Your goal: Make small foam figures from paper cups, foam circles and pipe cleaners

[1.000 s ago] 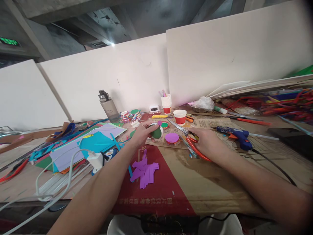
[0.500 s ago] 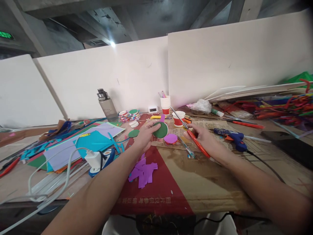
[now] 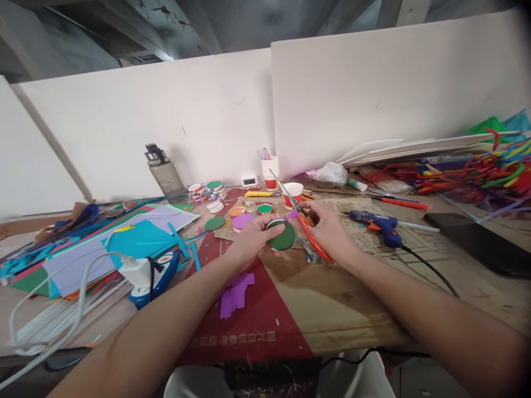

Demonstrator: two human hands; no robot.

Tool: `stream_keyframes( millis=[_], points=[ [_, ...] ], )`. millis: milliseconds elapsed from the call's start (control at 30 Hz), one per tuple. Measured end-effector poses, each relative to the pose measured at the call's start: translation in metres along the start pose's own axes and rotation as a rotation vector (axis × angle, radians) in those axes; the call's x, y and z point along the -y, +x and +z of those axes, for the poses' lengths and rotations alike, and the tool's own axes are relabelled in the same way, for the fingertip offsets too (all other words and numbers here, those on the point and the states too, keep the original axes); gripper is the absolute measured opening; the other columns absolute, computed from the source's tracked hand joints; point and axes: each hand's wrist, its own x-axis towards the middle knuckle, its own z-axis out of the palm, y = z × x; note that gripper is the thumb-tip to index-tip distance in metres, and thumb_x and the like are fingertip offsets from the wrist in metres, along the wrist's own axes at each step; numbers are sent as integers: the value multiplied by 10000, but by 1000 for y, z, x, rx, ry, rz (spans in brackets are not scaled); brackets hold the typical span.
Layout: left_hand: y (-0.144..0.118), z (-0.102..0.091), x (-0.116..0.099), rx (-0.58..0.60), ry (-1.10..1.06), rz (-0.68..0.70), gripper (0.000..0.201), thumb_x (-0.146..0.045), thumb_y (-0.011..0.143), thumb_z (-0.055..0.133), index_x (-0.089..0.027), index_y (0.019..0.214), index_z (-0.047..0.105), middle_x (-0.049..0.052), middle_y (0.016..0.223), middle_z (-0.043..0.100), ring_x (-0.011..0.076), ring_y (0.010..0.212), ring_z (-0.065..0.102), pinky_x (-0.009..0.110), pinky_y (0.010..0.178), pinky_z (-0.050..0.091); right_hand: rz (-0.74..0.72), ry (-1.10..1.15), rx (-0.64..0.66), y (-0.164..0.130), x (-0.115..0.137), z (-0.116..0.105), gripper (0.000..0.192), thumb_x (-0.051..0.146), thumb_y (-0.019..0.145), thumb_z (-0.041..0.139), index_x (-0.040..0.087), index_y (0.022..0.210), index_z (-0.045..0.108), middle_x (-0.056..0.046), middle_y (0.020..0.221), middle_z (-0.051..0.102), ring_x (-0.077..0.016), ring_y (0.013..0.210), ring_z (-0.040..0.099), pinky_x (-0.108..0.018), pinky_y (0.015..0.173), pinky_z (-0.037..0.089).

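Purple scraps (image 3: 234, 290) near left hand (image 3: 253, 240); glue gun (image 3: 379, 224) beside right hand (image 3: 327, 232).

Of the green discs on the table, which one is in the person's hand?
The largest green disc, white-rimmed, held in the left hand beside the scissors. The other green discs lie untouched on the table, farther back.

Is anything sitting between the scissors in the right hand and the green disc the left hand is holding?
Nothing visible does. The left hand holds the green disc up off the table, and the red-handled scissors in the right hand sit right beside its edge.
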Motion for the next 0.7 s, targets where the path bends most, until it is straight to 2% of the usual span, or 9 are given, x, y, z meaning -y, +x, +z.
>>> stream_keyframes(
  millis=[200, 367, 433, 500, 600, 700],
  points=[
    [0, -2, 1, 11, -107, -23, 338, -379, 698, 794, -153, 921, 678, 47, 813, 693, 145, 632, 637, 226, 452, 532, 80, 124, 33, 3, -3, 1, 393, 482, 727, 694, 179, 974, 658, 33, 688, 567, -126, 611, 473, -264, 596, 386],
    [2, -6, 2, 25, -236, -26, 320, -352, 722, 781, -151, 932, 647, 46, 762, 692, 149, 599, 645, 227, 446, 530, 178, 292, 108, 4, -8, 0, 466, 546, 729, 672, 186, 1021, 626, 68, 647, 521, -82, 480, 377, -241, 491, 350],
    [4, -10, 3, 5, -274, 7, 348, -369, 692, 805, -149, 907, 642, 35, 736, 684, 144, 580, 639, 235, 455, 540, 135, 222, 97, 1, -7, -5, 434, 509, 755, 656, 187, 1045, 632, 61, 647, 536, -89, 485, 396, -244, 492, 356],
    [6, -16, 2, -24, -286, 55, 382, -398, 659, 828, -147, 880, 642, 22, 704, 673, 134, 556, 625, 237, 462, 542, 42, 43, 73, -2, -4, -12, 350, 421, 773, 648, 188, 1033, 664, 36, 661, 582, -118, 537, 476, -259, 534, 396],
    [10, -30, 1, -65, -259, 147, 414, -422, 616, 851, -151, 849, 644, 7, 677, 665, 123, 541, 608, 224, 453, 525, -161, -199, 58, -6, -1, -22, 300, 237, 770, 602, 199, 1048, 709, -36, 898, 719, -193, 774, 640, -315, 720, 492],
    [15, -47, -2, -102, -219, 244, 419, -418, 582, 869, -151, 821, 654, 0, 673, 671, 118, 562, 621, 206, 486, 515, -309, -323, 33, -8, -3, -27, 381, 182, 772, 570, 199, 1126, 708, -75, 1102, 728, -239, 986, 671, -351, 866, 507]
  ],
)
